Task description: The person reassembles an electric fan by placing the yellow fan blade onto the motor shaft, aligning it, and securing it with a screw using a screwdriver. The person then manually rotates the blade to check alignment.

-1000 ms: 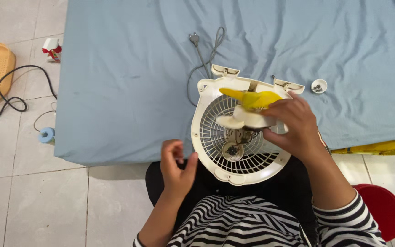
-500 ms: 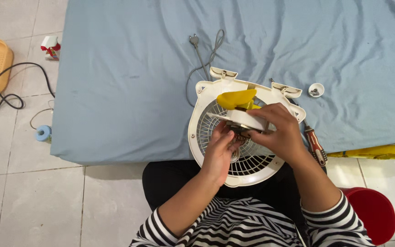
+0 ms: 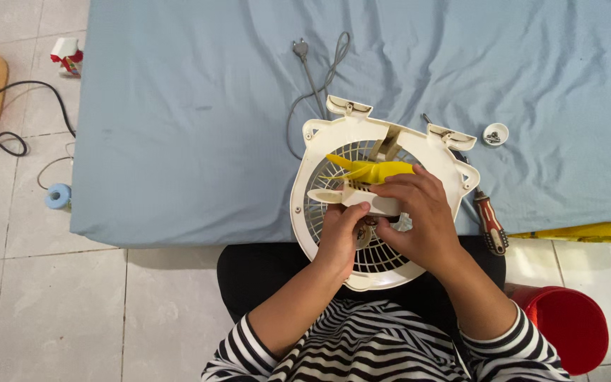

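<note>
My right hand (image 3: 424, 216) grips the cream motor block (image 3: 373, 201), fingers curled over its top, the yellow blade (image 3: 373, 170) above it. My left hand (image 3: 339, 237) pinches at the block's underside, thumb against its edge. Both sit over the fan grille (image 3: 334, 152) at the bed's (image 3: 192, 120) near edge, a screwdriver (image 3: 489, 223) just right.

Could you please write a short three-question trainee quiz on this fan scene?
1. True or false: both hands are at the cream motor block over the fan grille.
2. What colour is the blade?
A) red B) yellow C) green
3. What lies by the right side of the fan housing?

Key: 1 true; 2 B; 3 a screwdriver with a red and black handle.
</note>
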